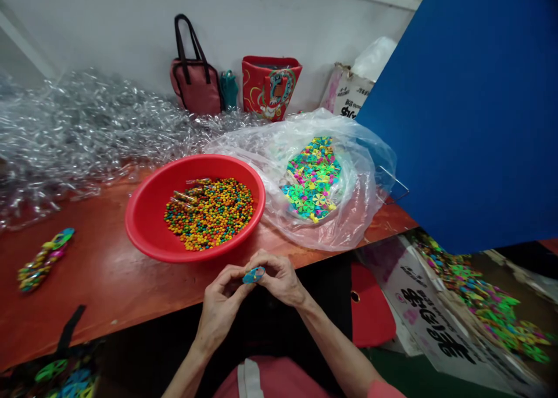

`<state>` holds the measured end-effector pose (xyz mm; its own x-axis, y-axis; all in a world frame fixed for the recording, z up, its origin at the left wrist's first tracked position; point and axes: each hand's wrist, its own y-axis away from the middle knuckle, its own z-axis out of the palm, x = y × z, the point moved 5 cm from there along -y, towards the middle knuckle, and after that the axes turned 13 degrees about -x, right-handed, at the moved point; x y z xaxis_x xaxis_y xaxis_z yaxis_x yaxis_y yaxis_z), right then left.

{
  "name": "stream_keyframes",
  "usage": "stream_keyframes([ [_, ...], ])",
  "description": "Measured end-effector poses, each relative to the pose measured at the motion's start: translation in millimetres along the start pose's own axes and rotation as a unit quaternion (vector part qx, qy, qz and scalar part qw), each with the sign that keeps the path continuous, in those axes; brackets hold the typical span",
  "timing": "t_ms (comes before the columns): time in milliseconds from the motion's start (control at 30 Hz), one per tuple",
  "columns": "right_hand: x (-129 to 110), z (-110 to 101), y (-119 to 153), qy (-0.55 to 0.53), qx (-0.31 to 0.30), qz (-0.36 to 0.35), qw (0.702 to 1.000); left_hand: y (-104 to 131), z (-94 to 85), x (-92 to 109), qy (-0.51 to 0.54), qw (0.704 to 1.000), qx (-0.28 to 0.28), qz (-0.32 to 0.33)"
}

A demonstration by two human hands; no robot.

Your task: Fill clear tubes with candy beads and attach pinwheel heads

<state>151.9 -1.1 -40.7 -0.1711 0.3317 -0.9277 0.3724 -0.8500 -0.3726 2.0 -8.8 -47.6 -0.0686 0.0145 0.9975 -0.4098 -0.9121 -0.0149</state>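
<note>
The two hands meet just past the near edge of the tabletop (131, 293), close in front of the big red bowl (146, 209). Between them is a small blue piece (253, 275). The left hand (217, 311) has its thumb and first finger pinched close at one side of it. The right hand (279, 280) pinches it from the other side, so the gap between the fingers is narrow on both hands. Something pale pink shows by the blue piece, but it is too small to tell if it is a part or a fingertip.

The step in hand looks like small finger work, maybe turning or fitting the piece. The next move seems to call for a soft, steady pinch, because a thing this little could slip and drop off the edge.

The bowl holds lots of bright beads (213, 215), with a few clear tubes (185, 199) lying on top. Just beside it, a clear plastic bag (361, 206) lies spread out with bright little wheels (311, 183) in it. A shiny heap of clear sticks (87, 131) fills the back left. A small bead-filled bundle (46, 258) lies near the left end. The bowl stands between the hands and the heap. On the right, a big blue panel (471, 113) blocks the view behind it.
</note>
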Motion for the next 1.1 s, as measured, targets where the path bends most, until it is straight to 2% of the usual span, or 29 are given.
stream_keyframes([
  [100,-3.3,-2.8,-3.6,-0.031,-0.034,0.006,0.999,1.9,-1.9,1.9,0.032,0.998,-0.057,-0.020],
  [200,5.9,-0.1,-2.4,-0.115,-0.059,0.054,0.990,6.0,0.8,1.2,0.034,0.986,-0.148,-0.072],
  [233,9.8,2.5,-1.1,-0.133,-0.064,0.068,0.987,7.7,1.9,-0.1,0.033,0.983,-0.161,-0.086],
  [300,14.5,7.3,1.1,-0.126,-0.050,0.068,0.988,10.3,3.2,-4.1,0.040,0.984,-0.139,-0.099],
  [400,13.3,12.9,1.7,-0.072,-0.006,0.034,0.997,13.4,5.4,-12.9,0.060,0.992,-0.062,-0.097],
  [467,8.8,14.2,-0.7,-0.035,-0.014,0.028,0.999,16.7,3.8,-17.3,0.046,0.995,-0.030,-0.086],
  [533,0.9,6.2,-3.7,0.035,-0.049,0.027,0.998,22.8,-8.2,-17.9,0.007,0.998,0.003,-0.064],
  [600,-8.6,-19.3,-3.8,0.141,-0.053,0.022,0.988,33.7,-35.8,-15.2,-0.037,0.996,0.065,-0.044],
  [667,-16.3,-64.1,1.9,0.258,0.021,0.025,0.966,49.3,-78.6,-8.9,-0.077,0.983,0.164,-0.037],
  [733,-18.6,-116.1,13.4,0.376,0.123,0.048,0.917,66.8,-129.0,4.1,-0.126,0.954,0.269,-0.037],
  [800,-12.1,-161.8,26.1,0.469,0.198,0.096,0.855,81.0,-177.6,26.4,-0.182,0.919,0.349,-0.029],
  [867,-0.5,-193.3,35.6,0.543,0.228,0.146,0.794,88.3,-215.8,59.7,-0.276,0.869,0.410,-0.003],
  [933,12.1,-209.9,41.1,0.584,0.229,0.191,0.755,80.4,-232.7,98.1,-0.451,0.790,0.415,0.013],
  [1000,20.8,-215.8,43.8,0.598,0.228,0.218,0.737,56.1,-229.2,129.3,-0.568,0.729,0.377,0.059],
  [1033,23.2,-216.6,44.6,0.598,0.232,0.224,0.734,37.2,-222.9,138.8,-0.588,0.731,0.339,0.077],
  [1067,24.4,-216.9,45.2,0.594,0.243,0.227,0.733,13.7,-215.1,143.5,-0.583,0.756,0.284,0.084],
  [1100,24.8,-217.1,45.8,0.587,0.255,0.229,0.733,-13.4,-206.4,143.5,-0.562,0.794,0.220,0.073],
])
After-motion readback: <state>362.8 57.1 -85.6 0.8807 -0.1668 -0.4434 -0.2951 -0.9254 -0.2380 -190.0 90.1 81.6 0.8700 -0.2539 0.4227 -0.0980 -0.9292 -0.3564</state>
